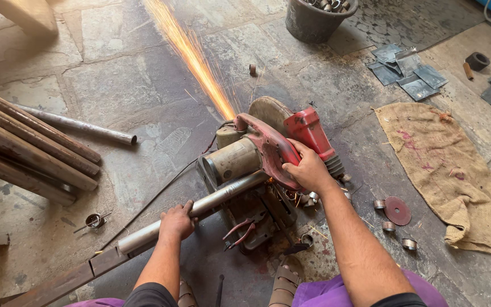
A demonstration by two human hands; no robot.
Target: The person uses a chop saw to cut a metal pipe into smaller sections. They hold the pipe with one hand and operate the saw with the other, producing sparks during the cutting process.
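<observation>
Sandalled feet [284,284] of mine show at the bottom edge of the frame, between my purple-clad knees. Just above them my left hand [177,220] is wrapped shut around a grey steel pipe [211,203], which runs from lower left up toward the middle of the frame, its near end resting on a rusty angle-iron rail [63,282]. Pliers with red handles [240,232] lie on the base of the saw, right of that hand. My right hand [308,169] is closed over the red handle of the chop saw [262,150] at the centre of the frame, pressing it down where the pipe passes under the blade guard. A stream of orange sparks [191,54] shoots from the cut toward the top of the frame. Short cut pipe rings [409,244] and a worn red cutting disc [398,210] lie on the stone floor [126,85] at lower right, near a brown burlap sack [450,170] spread along the right side. At the left, a bundle of rusty pipes [26,150] slants across the floor, with one loose grey pipe [80,126] just beyond it. Farther off, at upper right, flat sheet-metal pieces [407,71] lie scattered, and a dark bucket [313,23] holding cut pieces stands at the top edge.
</observation>
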